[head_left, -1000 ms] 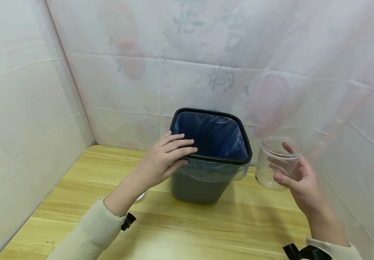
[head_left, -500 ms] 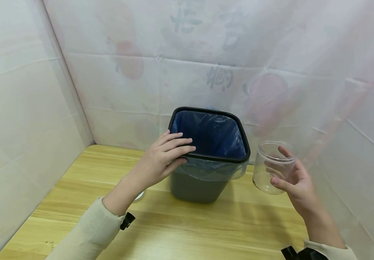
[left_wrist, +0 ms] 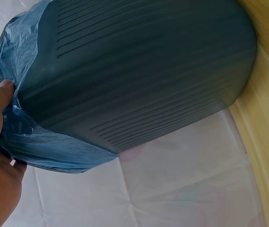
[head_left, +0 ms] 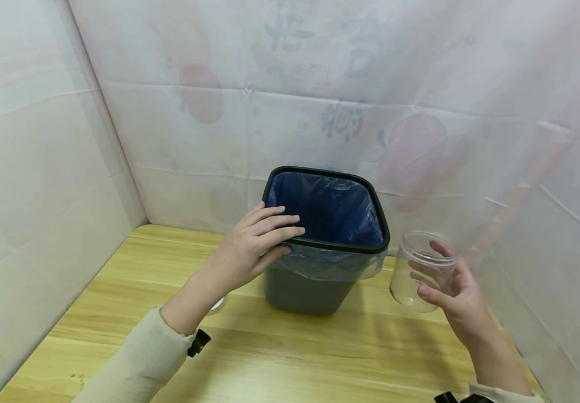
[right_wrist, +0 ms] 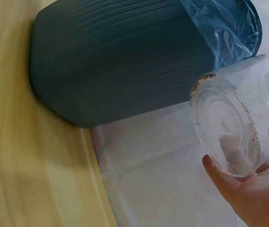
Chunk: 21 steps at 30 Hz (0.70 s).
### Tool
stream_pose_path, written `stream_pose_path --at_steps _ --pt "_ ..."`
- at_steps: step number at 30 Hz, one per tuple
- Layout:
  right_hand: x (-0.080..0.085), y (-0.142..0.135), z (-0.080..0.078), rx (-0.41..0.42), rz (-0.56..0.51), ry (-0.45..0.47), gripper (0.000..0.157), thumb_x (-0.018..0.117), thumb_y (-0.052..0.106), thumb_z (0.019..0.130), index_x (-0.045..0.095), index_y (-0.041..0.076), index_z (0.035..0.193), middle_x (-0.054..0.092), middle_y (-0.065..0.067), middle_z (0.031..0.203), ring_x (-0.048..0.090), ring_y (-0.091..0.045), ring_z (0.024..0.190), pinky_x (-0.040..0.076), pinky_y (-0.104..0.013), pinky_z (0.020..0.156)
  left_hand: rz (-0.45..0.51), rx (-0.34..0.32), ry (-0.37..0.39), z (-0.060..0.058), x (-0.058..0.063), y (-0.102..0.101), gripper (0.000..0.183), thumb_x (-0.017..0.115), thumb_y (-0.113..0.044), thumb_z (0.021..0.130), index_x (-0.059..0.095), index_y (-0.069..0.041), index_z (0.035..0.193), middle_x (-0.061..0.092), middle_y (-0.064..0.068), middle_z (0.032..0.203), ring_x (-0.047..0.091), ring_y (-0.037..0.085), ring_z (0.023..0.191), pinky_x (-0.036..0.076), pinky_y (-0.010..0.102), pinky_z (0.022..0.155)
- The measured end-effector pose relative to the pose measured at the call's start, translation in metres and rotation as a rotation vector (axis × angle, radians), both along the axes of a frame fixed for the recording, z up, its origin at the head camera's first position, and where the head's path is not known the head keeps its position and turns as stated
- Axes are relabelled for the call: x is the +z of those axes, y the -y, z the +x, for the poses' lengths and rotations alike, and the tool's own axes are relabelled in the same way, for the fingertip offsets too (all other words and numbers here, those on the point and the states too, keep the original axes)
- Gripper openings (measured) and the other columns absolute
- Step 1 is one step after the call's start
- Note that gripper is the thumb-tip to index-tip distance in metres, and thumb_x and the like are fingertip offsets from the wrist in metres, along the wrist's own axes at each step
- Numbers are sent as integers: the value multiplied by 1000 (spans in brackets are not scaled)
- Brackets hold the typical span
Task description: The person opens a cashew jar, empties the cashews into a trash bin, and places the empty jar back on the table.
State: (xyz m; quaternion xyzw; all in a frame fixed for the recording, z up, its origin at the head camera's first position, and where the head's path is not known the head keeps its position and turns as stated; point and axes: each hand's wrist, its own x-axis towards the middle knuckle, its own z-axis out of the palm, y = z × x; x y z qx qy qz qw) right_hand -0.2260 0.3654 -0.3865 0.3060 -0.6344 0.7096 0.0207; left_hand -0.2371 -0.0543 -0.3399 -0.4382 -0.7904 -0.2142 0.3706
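A grey trash bin (head_left: 302,288) with a black rim and a blue plastic liner (head_left: 355,212) stands upright on the table. My left hand (head_left: 249,243) grips its near left rim, fingers over the top and thumb outside against the liner. In the left wrist view that thumb (left_wrist: 4,92) presses on the liner's folded edge. To the right of the bin, my right hand (head_left: 463,296) holds a clear, lidless plastic jar (head_left: 416,280), mouth up and slightly tilted. Brown crumbs cling around the jar's bottom edge, seen in the right wrist view on the jar (right_wrist: 221,123).
A small round white-and-silver lid-like disc (head_left: 216,305) lies left of the bin, partly hidden by the left forearm. The wooden table (head_left: 134,274) ends at a pale printed cloth (head_left: 249,129) behind, with similar cloth on both sides.
My right hand has lowered the jar and shifted it slightly left. The left hand and the bin have stayed in place.
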Motion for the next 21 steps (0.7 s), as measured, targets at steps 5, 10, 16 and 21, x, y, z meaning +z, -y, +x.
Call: stream_pose_path --at_steps 5,10,16,21 --pt "-9 1 1 -8 3 6 81 50 -24 89 17 4 157 51 -5 145 59 -20 126 51 -27 98 7 0 0 0 -1 -1 40 73 -19 91 67 -19 131 62 3 137 49 29 135 29 56 117" --pt "-17 1 1 -16 -11 12 80 51 -24 88 18 4 156 51 -5 144 59 -21 125 52 -28 97 13 -3 -10 -1 -1 -1 40 74 -19 91 67 -19 131 63 4 136 51 30 133 30 57 116" --pt "-26 2 3 -15 -2 37 79 51 -23 89 17 3 156 55 -3 142 59 -20 126 52 -27 98 11 -1 -8 0 -1 -2 40 73 -19 91 67 -19 131 63 3 136 51 30 134 30 56 117" --pt "-36 2 1 -44 20 69 81 51 -23 88 16 4 156 59 -1 139 59 -18 126 52 -27 97 11 -2 -11 -1 0 -1 40 73 -19 91 67 -19 130 63 3 136 51 31 133 29 56 117"
